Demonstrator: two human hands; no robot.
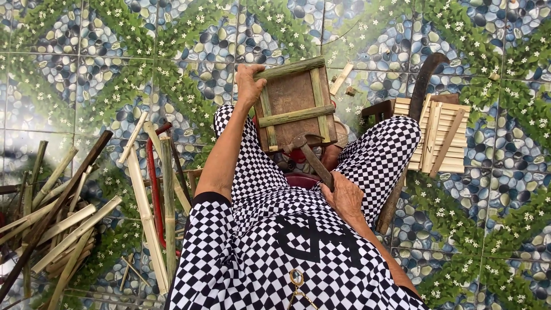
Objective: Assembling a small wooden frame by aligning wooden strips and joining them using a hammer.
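Bamboo-framed panel (294, 106): stiff, light; left hand (249, 83) clamps its top corner, right hand (344, 195) fisted around hammer (310, 155) handle.

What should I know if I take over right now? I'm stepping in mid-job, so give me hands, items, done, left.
Left hand grips the top corner of the square bamboo-framed panel, held upright between the knees.
Right hand holds a hammer, its head against the panel's lower edge.
Done: frame slats and a crossbar are on the panel; a stack of finished panels lies to the right.
Left: loose bamboo strips on the left, unused.
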